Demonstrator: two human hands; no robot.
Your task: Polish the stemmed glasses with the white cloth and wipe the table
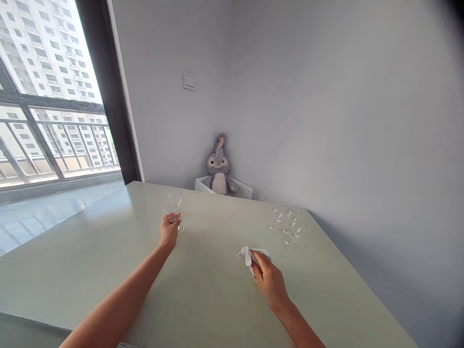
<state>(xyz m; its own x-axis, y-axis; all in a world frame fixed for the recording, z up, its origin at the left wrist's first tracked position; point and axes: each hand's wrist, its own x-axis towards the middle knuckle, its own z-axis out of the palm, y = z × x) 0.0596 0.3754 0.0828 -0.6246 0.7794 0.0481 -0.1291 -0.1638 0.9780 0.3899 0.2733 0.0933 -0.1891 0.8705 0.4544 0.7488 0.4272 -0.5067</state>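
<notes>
My left hand [169, 229] is closed around a clear stemmed glass [170, 209] at the left back part of the table. Another glass seems to stand right behind it, but the clear outlines overlap and I cannot tell them fully apart. In my right hand [270, 279] is a bunched white cloth [245, 254], pinched between thumb and fingers just above or on the tabletop. Beyond that hand, to the right, several clear stemmed glasses [291, 223] stand upright close together near the table's back right corner.
The pale green table [210, 299] runs to the grey wall at the back and right. Past its far edge, a purple plush rabbit [219, 169] sits in a white perforated basket [244, 190]. A light switch [189, 80] is on the wall. Left is a glazed balcony door.
</notes>
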